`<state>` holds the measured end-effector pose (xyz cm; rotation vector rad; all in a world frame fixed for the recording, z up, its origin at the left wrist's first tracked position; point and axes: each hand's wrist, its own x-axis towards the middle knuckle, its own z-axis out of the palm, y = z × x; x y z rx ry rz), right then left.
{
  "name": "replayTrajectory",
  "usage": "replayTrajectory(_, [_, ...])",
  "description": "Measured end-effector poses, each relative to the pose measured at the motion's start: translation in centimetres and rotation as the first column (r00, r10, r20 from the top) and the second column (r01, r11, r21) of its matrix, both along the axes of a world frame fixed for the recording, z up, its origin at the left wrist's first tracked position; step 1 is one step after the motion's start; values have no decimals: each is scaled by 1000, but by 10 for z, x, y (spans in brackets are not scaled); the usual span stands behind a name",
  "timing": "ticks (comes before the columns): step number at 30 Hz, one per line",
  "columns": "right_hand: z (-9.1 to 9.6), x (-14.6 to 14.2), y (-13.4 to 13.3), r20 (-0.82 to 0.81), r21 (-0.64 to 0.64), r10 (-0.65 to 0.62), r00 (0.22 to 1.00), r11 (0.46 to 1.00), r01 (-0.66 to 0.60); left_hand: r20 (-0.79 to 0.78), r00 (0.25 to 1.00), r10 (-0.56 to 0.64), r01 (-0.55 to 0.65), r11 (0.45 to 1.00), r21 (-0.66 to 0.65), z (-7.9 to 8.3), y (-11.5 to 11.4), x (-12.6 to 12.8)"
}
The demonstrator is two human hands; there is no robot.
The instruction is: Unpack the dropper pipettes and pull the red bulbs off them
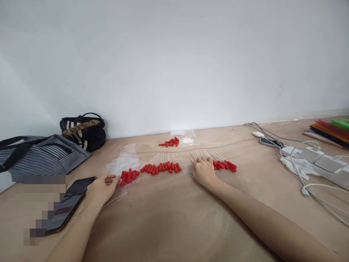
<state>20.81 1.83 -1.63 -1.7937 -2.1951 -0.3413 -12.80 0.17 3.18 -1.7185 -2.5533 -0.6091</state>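
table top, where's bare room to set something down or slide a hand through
Bare table lies between the two forearms, in front of the dropper row. More lies between the droppers and the power strip. Crowded: left hand by phone and plastic bags; right hand on droppers.

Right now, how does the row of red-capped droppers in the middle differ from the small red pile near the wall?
The row of droppers lies fanned out side by side, with clear stems showing; the pile by the wall is a loose heap where only red shows. The row is larger and sits between the left hand and right hand; the pile sits apart from both hands, beside a clear bag. Both share the same red colour and rest on the table.
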Motion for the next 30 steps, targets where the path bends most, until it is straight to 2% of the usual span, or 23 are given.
replayTrajectory(4, [1, 2, 1, -45, 12, 2, 999, 1000, -2, -42, 999, 1, -5, 995, -95, 4, -1, 0])
replayTrajectory(8, [7, 16, 4, -167, 69, -39, 985, 996, 51, -29, 1000, 0, -4, 990, -140, 12, -2, -3])
replayTrajectory(11, [15, 34, 7, -283, 59, -100, 954, 991, 121, -61, 998, 22, -25, 998, -51, 12, -2, -8])
replayTrajectory(14, [21, 49, 10, -350, 0, -126, 928, 991, 135, -117, 993, 27, -6, 984, 180, 7, -3, -2])
replayTrajectory(16, [24, 53, 9, -347, -40, -104, 932, 995, 96, -163, 984, -71, 132, 906, 401, 1, -7, 14])
replayTrajectory(18, [27, 52, 6, -324, -64, -56, 945, 997, 37, -222, 934, -279, 356, 763, 539, -9, -13, 39])
replayTrajectory(19, [28, 51, 4, -309, -70, -29, 951, 998, 8, -234, 888, -395, 456, 707, 540, -14, -17, 54])
replayTrajectory(21, [29, 46, 0, -268, -77, 20, 963, 996, -43, -197, 766, -612, 623, 630, 463, -25, -25, 82])
replayTrajectory(24, [28, 41, -3, -179, -71, 70, 981, 994, -84, -130, 548, -826, 817, 496, 296, -36, -34, 115])
replayTrajectory(26, [26, 40, -3, -127, -60, 80, 989, 994, -88, -91, 458, -884, 873, 428, 235, -39, -36, 128])
replayTrajectory(27, [24, 40, -2, -112, -54, 77, 991, 995, -84, -76, 438, -896, 883, 413, 224, -39, -35, 133])
replayTrajectory(30, [21, 39, -2, -145, 0, 62, 988, 998, -62, -17, 430, -903, 885, 417, 208, -38, -31, 144])
